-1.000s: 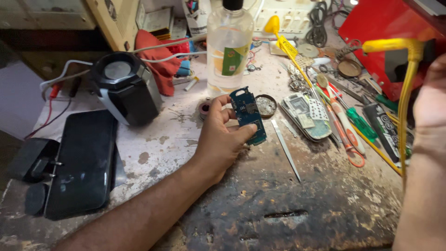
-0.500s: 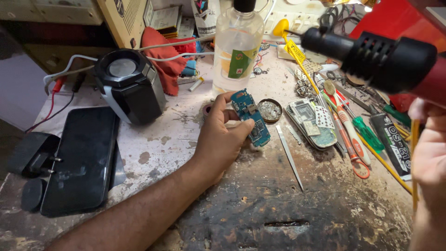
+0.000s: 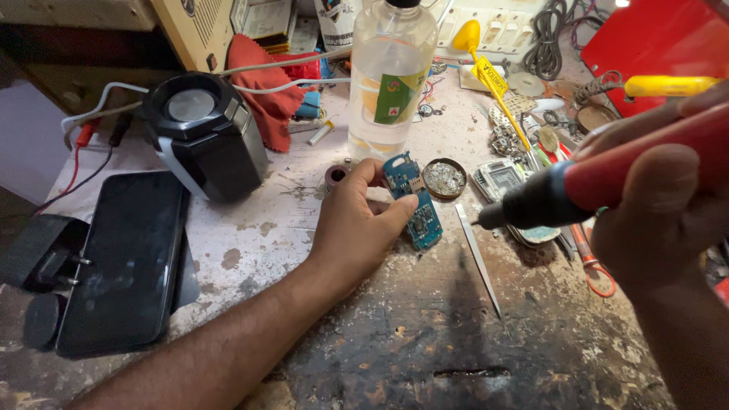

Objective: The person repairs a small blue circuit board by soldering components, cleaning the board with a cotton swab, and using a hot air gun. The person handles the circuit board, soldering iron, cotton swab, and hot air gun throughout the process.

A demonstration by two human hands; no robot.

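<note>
Left fingers (image 3: 383,209) pinch the board (image 3: 414,201): thumb on its near long edge, the other fingers curled over the far edge and top end. The left hand (image 3: 357,228) rests on the bench (image 3: 425,342), forearm laid across it. The board is a small blue circuit board lying tilted on the worn benchtop, just below the bottle (image 3: 389,76) and beside the tin (image 3: 444,177).

Right fingers (image 3: 661,205) are wrapped tight round the iron (image 3: 607,178), a red tool with a black nose; the right hand (image 3: 668,228) holds it close to the camera, the tip pointing left and hanging apart from the board, above the tweezers (image 3: 478,254).

Handling judgement: the board looks light, thin and stiff, with small parts on its face that would be fragile. The bare edges are the place to grip it, as the left hand does; it would slide easily unless pinned.

Further out: a black speaker (image 3: 201,133) and a dark phone (image 3: 125,258) to the left, a red cloth (image 3: 258,83) behind, and a phone shell (image 3: 501,178) amid loose tools to the right.
</note>
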